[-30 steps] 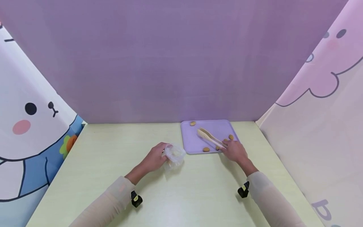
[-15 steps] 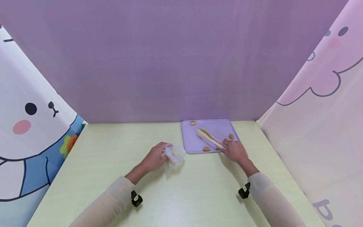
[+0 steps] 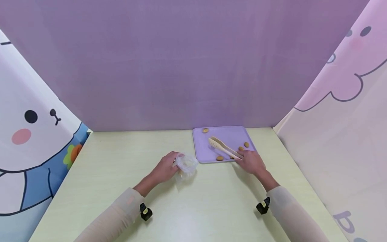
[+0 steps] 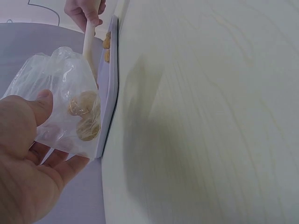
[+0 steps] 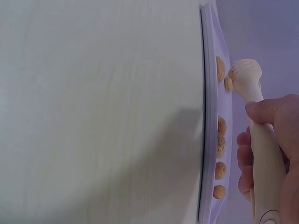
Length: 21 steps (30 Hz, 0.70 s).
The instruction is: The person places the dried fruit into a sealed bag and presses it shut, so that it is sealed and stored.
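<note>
My left hand (image 3: pixel 164 167) holds a clear plastic bag (image 3: pixel 186 164) upright above the table, left of the tray, its thumb and fingers on the bag's side. Several brown, rough-shelled nuts (image 4: pixel 87 116) show through the plastic in the left wrist view. With my right hand (image 3: pixel 250 161) I grip cream-coloured tongs (image 3: pixel 222 147) by their arms. Their tips point left over a lilac tray (image 3: pixel 202 153). On it lie several more nuts (image 3: pixel 219 158), one (image 5: pixel 228 84) close to the tongs' head in the right wrist view; whether the tips touch it I cannot tell.
The pale wood-grain table (image 3: pixel 187 208) runs up to a purple backdrop (image 3: pixel 193 67). Printed cartoon curtains (image 3: pixel 36 141) stand at left and right. A single nut (image 3: pixel 205 130) lies at the tray's far left corner.
The tongs' tips have shifted very slightly left over the tray, and my right wrist has moved slightly. My left hand and the bag look unchanged.
</note>
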### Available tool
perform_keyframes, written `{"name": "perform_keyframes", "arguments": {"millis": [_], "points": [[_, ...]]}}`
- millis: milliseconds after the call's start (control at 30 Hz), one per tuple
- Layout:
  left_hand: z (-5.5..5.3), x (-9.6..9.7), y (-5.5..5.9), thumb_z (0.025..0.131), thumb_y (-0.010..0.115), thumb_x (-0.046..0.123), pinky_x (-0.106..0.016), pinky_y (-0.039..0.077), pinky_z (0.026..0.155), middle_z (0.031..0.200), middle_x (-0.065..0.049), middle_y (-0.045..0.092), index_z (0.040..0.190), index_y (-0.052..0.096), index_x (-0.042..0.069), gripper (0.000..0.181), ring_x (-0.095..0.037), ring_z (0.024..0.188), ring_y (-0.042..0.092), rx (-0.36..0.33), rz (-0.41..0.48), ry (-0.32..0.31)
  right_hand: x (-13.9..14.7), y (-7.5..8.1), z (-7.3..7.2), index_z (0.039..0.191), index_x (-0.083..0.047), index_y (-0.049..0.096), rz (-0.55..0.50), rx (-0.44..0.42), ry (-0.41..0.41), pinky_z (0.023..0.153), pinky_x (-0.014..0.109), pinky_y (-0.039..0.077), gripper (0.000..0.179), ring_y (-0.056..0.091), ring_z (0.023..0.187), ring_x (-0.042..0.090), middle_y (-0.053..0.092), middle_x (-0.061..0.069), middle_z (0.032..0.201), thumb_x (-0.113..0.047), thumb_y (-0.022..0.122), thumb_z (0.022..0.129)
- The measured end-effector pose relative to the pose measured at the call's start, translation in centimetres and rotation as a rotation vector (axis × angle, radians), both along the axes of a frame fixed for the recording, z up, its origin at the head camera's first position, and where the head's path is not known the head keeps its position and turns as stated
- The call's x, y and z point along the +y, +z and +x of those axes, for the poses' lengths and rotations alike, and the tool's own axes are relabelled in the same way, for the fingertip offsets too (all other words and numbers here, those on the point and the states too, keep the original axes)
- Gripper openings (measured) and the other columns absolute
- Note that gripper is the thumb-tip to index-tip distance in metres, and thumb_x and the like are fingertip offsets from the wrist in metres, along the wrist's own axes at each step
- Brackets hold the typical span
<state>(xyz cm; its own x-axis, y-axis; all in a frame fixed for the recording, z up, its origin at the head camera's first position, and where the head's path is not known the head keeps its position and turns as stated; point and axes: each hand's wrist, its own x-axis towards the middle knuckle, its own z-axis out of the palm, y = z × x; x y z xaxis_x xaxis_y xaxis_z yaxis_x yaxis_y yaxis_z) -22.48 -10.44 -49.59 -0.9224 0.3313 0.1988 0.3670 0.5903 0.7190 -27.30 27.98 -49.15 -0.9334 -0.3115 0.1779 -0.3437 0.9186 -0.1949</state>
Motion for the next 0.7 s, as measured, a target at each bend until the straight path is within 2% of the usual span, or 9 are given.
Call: {"name": "perform_keyframes", "arguments": {"millis": [33,167,300,467,700], "points": [[0.0,0.0,0.0,0.090,0.068,-0.002,-0.048,0.055,0.102,0.129,-0.016,0.064,0.129,0.061,0.001,0.039,-0.032,0.123,0.062,0.002,0.001,0.000,0.0,0.1,0.1,0.125,-0.004,0.071,-0.002,-0.002,-0.003,0.067,0.047,0.055,0.043,0.068,0.080,0.034,0.077,0.017,0.106,-0.030,0.071,0.090],[0.0,0.0,0.0,0.090,0.068,-0.002,-0.048,0.055,0.101,0.128,-0.016,0.064,0.129,0.062,0.001,0.040,-0.031,0.122,0.062,0.006,0.002,0.000,-0.1,0.2,0.3,0.120,-0.007,0.073,-0.005,-0.015,0.011,0.059,0.039,0.050,0.037,0.060,0.067,0.024,0.076,0.012,0.095,-0.030,0.072,0.091],[0.0,0.0,0.0,0.091,0.068,-0.001,-0.047,0.055,0.102,0.130,-0.016,0.064,0.130,0.061,0.001,0.040,-0.031,0.123,0.062,-0.001,-0.002,-0.002,-0.2,0.3,0.7,0.117,-0.010,0.075,-0.027,-0.010,0.028,0.056,0.031,0.044,0.033,0.055,0.064,0.017,0.076,0.007,0.092,-0.029,0.074,0.090],[0.0,-0.1,-0.1,0.090,0.068,-0.003,-0.048,0.055,0.102,0.130,-0.016,0.064,0.130,0.061,0.001,0.041,-0.032,0.124,0.062,0.013,-0.004,0.000,-0.3,0.5,1.1,0.114,-0.010,0.075,-0.046,0.012,0.057,0.054,0.030,0.041,0.031,0.053,0.062,0.016,0.074,0.004,0.084,-0.027,0.074,0.089],[0.0,-0.2,-0.2,0.089,0.066,-0.003,-0.049,0.056,0.100,0.128,-0.016,0.065,0.128,0.062,0.001,0.039,-0.032,0.122,0.062,0.032,0.003,-0.005,-0.6,0.6,1.5,0.116,-0.010,0.076,-0.059,0.013,0.059,0.054,0.030,0.042,0.033,0.053,0.061,0.016,0.075,0.005,0.085,-0.027,0.075,0.088]]}}
